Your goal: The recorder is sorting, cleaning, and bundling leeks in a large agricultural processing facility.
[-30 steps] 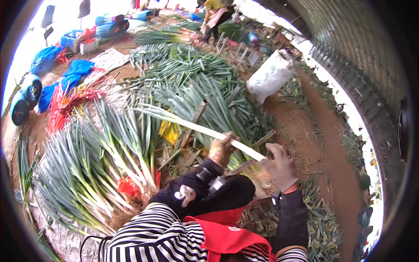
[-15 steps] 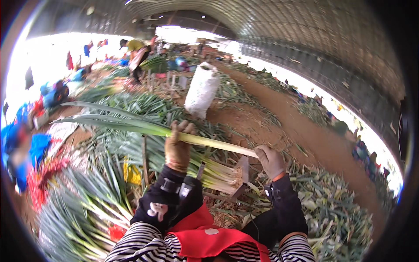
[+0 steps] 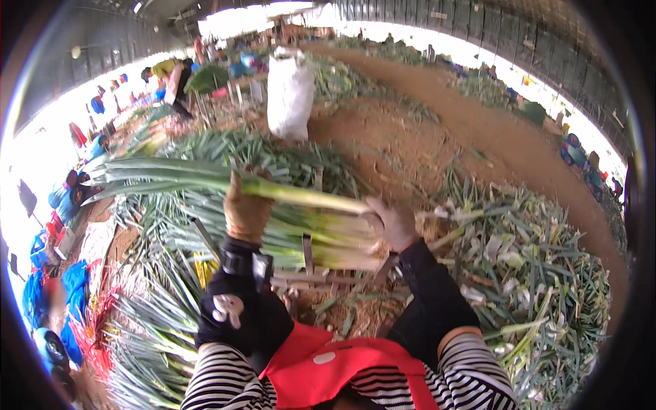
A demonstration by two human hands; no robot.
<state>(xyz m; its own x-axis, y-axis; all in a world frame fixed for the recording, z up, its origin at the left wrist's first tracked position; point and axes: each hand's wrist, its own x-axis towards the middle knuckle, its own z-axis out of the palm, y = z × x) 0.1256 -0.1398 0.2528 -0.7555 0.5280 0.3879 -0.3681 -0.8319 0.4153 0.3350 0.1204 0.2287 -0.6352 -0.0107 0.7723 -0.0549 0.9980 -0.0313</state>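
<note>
A long leek (image 3: 301, 196) is held level in front of me, its green leaves stretching to the left and its pale stalk to the right. My left hand (image 3: 247, 208), in a tan glove, is closed around it where the leaves meet the stalk. At the root end, my right hand (image 3: 395, 222) in a pale glove grips the stalk; motion blurs its fingers. Just below and behind lies a bundle of leeks (image 3: 335, 249), white ends to the right, resting in a low rack with metal uprights (image 3: 307, 253).
More leeks (image 3: 147, 328) are heaped at my left. On the right spreads a pile of leaf trimmings (image 3: 540, 294). A white sack (image 3: 290, 96) stands ahead on the brown dirt floor (image 3: 383, 130). Farther back left, a person in a yellow top (image 3: 169, 75) bends over.
My view has shifted, with the sack now farther left and higher. Both hands, still on the leek, have moved left in view, and the leek has come over the racked bundle.
</note>
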